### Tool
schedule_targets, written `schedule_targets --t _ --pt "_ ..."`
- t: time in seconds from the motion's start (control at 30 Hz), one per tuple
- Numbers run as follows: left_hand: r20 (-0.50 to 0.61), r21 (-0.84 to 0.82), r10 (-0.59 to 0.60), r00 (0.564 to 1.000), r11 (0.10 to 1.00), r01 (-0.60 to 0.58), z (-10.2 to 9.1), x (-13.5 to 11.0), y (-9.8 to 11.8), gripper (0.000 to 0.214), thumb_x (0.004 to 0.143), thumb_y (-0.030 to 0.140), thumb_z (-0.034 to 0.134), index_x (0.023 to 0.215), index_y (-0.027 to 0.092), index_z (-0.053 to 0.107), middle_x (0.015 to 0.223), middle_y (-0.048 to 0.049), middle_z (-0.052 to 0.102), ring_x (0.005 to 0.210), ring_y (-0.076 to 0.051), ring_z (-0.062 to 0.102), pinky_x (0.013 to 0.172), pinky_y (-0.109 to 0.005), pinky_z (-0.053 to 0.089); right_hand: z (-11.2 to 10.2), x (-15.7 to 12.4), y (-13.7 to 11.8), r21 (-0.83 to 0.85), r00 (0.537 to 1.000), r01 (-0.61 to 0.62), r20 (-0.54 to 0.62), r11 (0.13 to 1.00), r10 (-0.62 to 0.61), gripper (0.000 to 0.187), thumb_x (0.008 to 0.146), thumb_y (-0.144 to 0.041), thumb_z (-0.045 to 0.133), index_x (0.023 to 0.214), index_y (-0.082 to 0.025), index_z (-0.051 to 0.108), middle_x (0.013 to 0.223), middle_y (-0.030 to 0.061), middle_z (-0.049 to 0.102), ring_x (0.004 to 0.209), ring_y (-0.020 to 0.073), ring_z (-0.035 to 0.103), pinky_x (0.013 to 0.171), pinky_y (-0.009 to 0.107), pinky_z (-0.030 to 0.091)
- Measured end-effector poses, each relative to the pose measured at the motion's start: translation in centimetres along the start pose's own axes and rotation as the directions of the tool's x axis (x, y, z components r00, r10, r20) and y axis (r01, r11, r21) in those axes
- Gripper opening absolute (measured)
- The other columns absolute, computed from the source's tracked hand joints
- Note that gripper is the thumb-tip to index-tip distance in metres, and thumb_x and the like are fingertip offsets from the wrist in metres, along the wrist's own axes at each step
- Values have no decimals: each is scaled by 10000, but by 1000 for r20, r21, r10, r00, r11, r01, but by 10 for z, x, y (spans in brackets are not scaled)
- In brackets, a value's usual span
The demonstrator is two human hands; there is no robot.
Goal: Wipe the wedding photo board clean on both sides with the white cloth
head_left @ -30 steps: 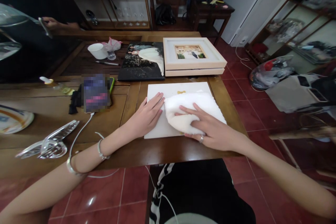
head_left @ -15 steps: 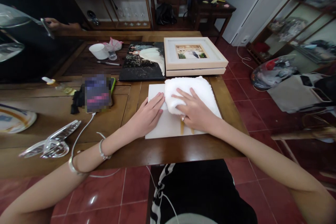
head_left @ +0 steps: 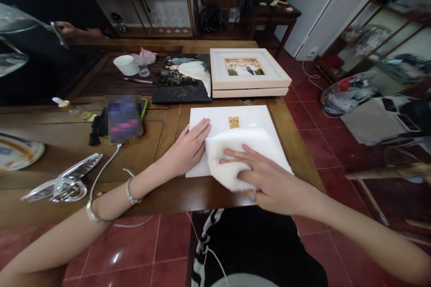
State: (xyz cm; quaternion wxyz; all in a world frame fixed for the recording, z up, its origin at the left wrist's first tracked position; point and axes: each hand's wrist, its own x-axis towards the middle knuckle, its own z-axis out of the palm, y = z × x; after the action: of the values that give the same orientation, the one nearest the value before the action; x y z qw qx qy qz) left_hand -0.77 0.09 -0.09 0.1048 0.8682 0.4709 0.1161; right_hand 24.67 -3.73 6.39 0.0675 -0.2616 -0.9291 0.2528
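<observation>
A white rectangular board (head_left: 208, 114) lies flat near the table's front edge. My left hand (head_left: 186, 150) rests flat on its left side, fingers stretched out and holding nothing. Under my right hand (head_left: 266, 175) is a fluffy white cloth (head_left: 224, 148), gripped and pressed over the lower right of the board. The cloth reaches past the board's front edge. Above the cloth shows a small tan shape with dark spots (head_left: 233, 122); its lower part is covered.
Behind the board stand a light wooden picture frame (head_left: 252, 89) and a dark photo panel (head_left: 185, 76). To the left are a phone (head_left: 124, 119) with a cable, a dropper bottle (head_left: 79, 112), a silvery plastic piece (head_left: 70, 181) and a white cup (head_left: 126, 66). Another person's hand (head_left: 67, 31) holds a phone.
My right hand has slid the cloth down toward the table's front edge, uncovering the upper board and the tan shape's top. My left hand has stayed in place.
</observation>
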Motion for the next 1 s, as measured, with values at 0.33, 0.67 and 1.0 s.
schedule_targets --t 0.33,0.67,1.0 --pt "-48 -152 -52 998 987 44 0 0 3 534 1020 306 231 1510 96 269 1563 -170 321 1467 -266 255 1166 -552 247 8 56 49 -172 920 -223 -362 960 149 254 957 -254 478 1052 -108 663 1374 233 551 1421 302 340 1158 573 252" --pt "-283 -302 -32 959 951 -58 -7 0 1 564 1033 400 237 1530 134 250 1583 -138 287 1476 -246 225 1207 -461 204 22 66 17 -337 990 134 -3 932 -143 160 791 -161 651 930 -159 730 1520 169 399 1452 376 225 1154 656 124" --pt "-181 -293 -38 983 956 -17 -3 1 2 497 1029 353 268 1411 104 467 1534 -164 380 1444 -265 313 1169 -528 279 -3 10 -9 -132 975 197 128 971 -180 191 787 -138 606 950 -154 706 1375 156 577 1396 274 386 1186 522 222"
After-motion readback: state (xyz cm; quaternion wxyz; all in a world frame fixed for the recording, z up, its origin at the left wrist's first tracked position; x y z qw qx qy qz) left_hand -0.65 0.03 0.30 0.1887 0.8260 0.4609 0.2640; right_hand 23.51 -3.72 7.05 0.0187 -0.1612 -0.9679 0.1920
